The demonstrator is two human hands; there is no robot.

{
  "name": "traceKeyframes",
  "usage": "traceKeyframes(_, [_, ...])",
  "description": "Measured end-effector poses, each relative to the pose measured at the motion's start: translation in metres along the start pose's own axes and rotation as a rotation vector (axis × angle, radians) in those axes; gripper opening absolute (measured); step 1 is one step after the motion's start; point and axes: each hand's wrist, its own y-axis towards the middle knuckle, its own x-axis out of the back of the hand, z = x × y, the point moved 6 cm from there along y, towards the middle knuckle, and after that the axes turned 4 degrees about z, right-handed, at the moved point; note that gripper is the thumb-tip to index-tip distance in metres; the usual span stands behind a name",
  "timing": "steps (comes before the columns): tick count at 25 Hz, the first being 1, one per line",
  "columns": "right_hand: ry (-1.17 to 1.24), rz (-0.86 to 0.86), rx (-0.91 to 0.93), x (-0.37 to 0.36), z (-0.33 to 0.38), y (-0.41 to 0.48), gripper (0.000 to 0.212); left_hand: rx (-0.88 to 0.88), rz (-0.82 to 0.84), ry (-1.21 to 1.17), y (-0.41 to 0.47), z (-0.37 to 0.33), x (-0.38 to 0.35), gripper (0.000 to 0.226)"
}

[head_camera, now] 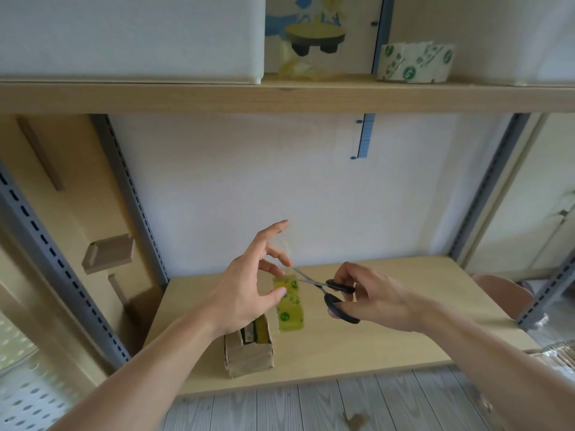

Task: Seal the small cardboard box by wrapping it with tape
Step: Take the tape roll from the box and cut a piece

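- Head view shows the lower shelf (389,306) of a rack as the work surface. The small cardboard box (249,356) stands near its front edge, top not yet closed, with something yellow showing inside.
- Left hand (242,293) is above the box with fingers spread. Its thumb and a fingertip pinch the upper part of the tape strip (291,309).
- Right hand (376,297) grips the scissors (339,288) by the black loops, fingers curled through them.
- A tape roll (415,62) sits well apart on the upper shelf (217,94).
- The tape strip hangs just to the right of the box. I cannot tell whether it touches the cardboard.
- The scissor blades are parted and cross the strip's top edge, close to the left fingertips.
- Risks, as I judge them:
  - The blades could nick a fingertip, given how near they sit.
  - Once cut, the loose strip may curl and stick to itself or to the shelf.
  - A light pinch could let it drop.
  - Adhesive may drag the blades and tear the strip raggedly.
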Motion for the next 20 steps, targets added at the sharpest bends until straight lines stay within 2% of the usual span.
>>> traceKeyframes(5, [0.043, -0.013, 0.039, 0.003, -0.001, 0.0, 0.045, 0.012, 0.028, -0.042, 0.002, -0.004, -0.003, 0.099])
traceKeyframes(8, [-0.009, -0.052, 0.027, 0.01, -0.005, -0.001, 0.037, 0.014, 0.048, -0.065, 0.001, -0.005, -0.002, 0.097])
traceKeyframes(15, [0.04, 0.017, 0.061, 0.005, -0.001, 0.002, 0.034, 0.015, 0.103, -0.094, 0.0, -0.006, -0.003, 0.096])
traceKeyframes(20, [0.1, 0.035, 0.111, 0.006, -0.001, 0.002, 0.031, 0.014, 0.059, -0.103, 0.0, -0.001, 0.002, 0.094])
